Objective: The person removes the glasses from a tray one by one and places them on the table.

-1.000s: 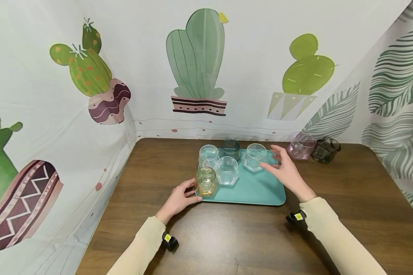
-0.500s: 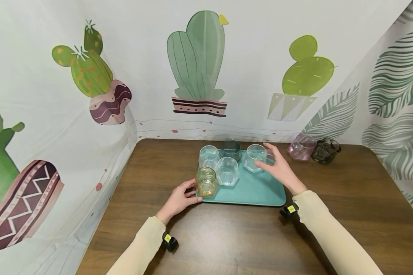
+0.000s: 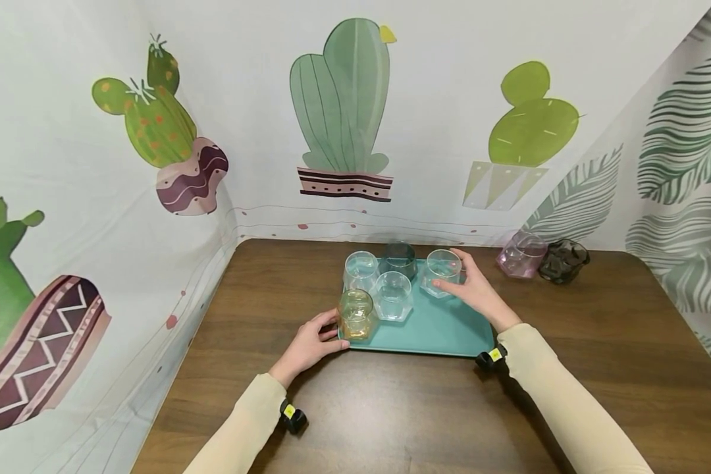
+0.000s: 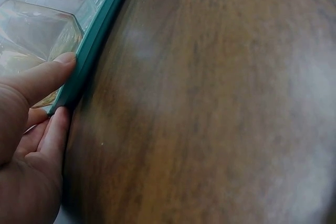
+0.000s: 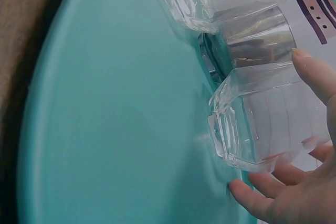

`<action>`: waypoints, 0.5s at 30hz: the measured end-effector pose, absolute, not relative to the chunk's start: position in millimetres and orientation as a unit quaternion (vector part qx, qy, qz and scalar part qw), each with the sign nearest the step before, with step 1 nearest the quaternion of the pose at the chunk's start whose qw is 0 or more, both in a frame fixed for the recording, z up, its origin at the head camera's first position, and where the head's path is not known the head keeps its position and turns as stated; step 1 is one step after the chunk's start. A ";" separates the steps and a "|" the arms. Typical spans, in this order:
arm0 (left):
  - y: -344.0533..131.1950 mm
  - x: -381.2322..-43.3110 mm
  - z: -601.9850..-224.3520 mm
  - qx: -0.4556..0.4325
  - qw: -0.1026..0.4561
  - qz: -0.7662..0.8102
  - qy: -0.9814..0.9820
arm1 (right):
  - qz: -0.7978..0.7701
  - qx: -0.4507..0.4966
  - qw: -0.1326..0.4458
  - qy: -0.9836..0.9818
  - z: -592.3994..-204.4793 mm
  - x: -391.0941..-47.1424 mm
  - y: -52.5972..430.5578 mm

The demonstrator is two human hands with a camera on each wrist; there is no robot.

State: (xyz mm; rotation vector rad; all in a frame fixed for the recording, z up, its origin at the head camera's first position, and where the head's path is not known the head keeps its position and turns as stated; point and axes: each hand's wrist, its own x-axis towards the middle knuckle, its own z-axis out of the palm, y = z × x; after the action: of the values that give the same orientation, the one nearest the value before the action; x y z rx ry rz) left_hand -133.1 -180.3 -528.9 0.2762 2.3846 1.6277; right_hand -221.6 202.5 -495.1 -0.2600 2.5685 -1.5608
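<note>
A turquoise tray [image 3: 444,332] lies on the table, bearing several drinking glasses. At its front left corner my left hand [image 3: 308,343] holds the tray, thumb over the rim and fingers against the outer side, beside an amber glass [image 3: 356,316]. My right hand [image 3: 478,289] is around the clear glass [image 3: 442,271] at the tray's back right. In the right wrist view, the thumb touches one side of this clear glass [image 5: 273,114] and the fingers lie along the other. Two more clear glasses [image 3: 394,296] and a dark grey-blue glass [image 3: 399,258] stand upright on the tray's left half.
Right of the tray, near the table's back edge, stand a pink glass [image 3: 521,253] and a smoky black glass [image 3: 563,261] with a wavy rim. Behind the wooden table [image 3: 403,408] hangs a white cloth [image 3: 432,99] printed with cacti and leaves.
My right hand has moved left onto the clear glass, its thumb and fingers coming in around it. The left hand and the glasses have stayed in place.
</note>
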 end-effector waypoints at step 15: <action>-180.4 -132.0 -531.7 0.098 0.110 0.559 0.816 | -0.527 -0.100 0.063 0.842 -492.0 -215.2 205.7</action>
State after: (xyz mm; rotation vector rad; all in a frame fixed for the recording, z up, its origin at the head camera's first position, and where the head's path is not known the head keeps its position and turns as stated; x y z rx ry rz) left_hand -132.0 -180.4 -531.7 0.2881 2.3988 1.6413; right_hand -215.2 205.7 -492.0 -0.3015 2.5427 -1.5915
